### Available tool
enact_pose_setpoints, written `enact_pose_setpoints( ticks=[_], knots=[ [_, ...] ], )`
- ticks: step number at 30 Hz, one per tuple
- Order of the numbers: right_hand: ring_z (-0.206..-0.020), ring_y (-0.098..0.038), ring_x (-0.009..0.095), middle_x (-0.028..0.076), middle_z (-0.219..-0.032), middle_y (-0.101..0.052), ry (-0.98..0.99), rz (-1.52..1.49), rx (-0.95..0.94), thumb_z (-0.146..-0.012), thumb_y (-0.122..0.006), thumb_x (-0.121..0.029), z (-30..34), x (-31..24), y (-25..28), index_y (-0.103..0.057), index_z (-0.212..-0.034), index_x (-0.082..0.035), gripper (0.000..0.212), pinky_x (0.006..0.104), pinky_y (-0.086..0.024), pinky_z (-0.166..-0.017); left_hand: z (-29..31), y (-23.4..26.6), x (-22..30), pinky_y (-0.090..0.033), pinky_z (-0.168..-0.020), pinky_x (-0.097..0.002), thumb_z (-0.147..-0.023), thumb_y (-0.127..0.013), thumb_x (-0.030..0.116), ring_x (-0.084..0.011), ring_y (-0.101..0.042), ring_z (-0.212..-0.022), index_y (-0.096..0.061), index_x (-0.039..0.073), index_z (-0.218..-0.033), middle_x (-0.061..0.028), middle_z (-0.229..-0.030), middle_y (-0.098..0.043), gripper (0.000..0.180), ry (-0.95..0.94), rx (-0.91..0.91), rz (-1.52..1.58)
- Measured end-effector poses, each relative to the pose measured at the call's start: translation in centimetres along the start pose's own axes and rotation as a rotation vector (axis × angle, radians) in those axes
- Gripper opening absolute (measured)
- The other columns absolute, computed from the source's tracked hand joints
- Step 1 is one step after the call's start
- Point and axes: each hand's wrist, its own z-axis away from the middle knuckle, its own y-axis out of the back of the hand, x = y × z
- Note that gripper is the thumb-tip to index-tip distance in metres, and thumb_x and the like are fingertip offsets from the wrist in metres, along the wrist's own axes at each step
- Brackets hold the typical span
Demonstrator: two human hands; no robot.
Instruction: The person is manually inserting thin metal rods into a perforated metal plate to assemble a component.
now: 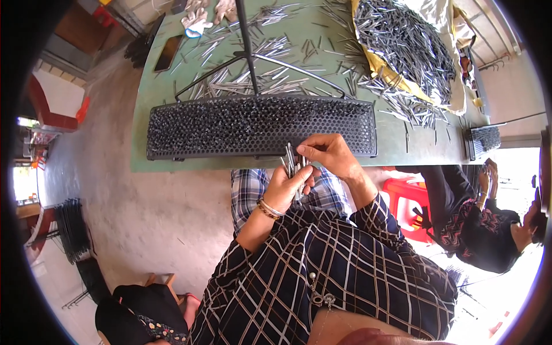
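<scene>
My left hand (280, 188) is closed round a bundle of thin metal rods (291, 156), their ends sticking up past the thumb. Beside the bundle's upper end, my right hand (333, 154) is closed, thumb and fingertips pinched together. Whatever lies in that pinch, if anything, is too small to make out. Just beyond both hands stands a long black perforated rack (259, 123) with a honeycomb of holes. Rods fill its left and upper parts, while many holes at the lower middle and right show no rods. A black wire frame rises behind it.
Loose rods (270, 52) lie scattered over the green table (141, 138). A yellow-edged sack (408, 46) heaped with rods sits at the far right. A phone (168, 53) and gloves (195, 22) lie far left. Two people sit nearby, one by a red stool (402, 201).
</scene>
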Motion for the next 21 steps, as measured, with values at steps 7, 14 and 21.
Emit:
enact_pose_setpoints(
  ticks=[7, 14, 21],
  knots=[
    [-0.067, -0.055, 0.006, 0.002, -0.075, -0.066, 0.309, -0.015, 0.538, -0.084, -0.068, -0.017, -1.3, -1.1, 3.0, -0.068, -0.092, 0.001, 0.020, 0.0208, -0.045, -0.060, -1.3, -1.1, -0.6, -0.044, -0.052, -0.0209, -0.091, -0.056, 0.014, -0.0087, -0.055, -0.066, -0.054, -0.001, -0.112, -0.0126, -0.089, -0.064, 0.026, 0.126, -0.031, 0.064],
    [-0.066, -0.056, 0.008, 0.004, -0.078, -0.066, 0.481, 0.313, 0.635, -0.082, -0.068, -0.010, -3.5, 0.8, 2.9, -0.068, -0.093, -0.001, 0.014, 0.0217, -0.045, -0.062, -2.1, -1.3, -2.0, -0.045, -0.055, -0.0220, -0.091, -0.056, 0.015, -0.0095, -0.055, -0.069, -0.054, -0.001, -0.112, -0.0120, -0.091, -0.063, 0.026, 0.207, -0.025, 0.046],
    [-0.071, -0.062, 0.020, 0.011, -0.083, -0.066, 0.612, 0.517, 0.651, -0.080, -0.067, -0.007, -3.4, 1.0, 3.2, -0.068, -0.092, -0.002, 0.013, 0.0280, -0.049, -0.064, -1.8, -0.9, -1.5, -0.049, -0.059, -0.0246, -0.092, -0.056, 0.017, -0.0124, -0.059, -0.070, -0.054, 0.001, -0.111, -0.0113, -0.089, -0.064, 0.025, 0.224, 0.002, 0.066]
  ],
)
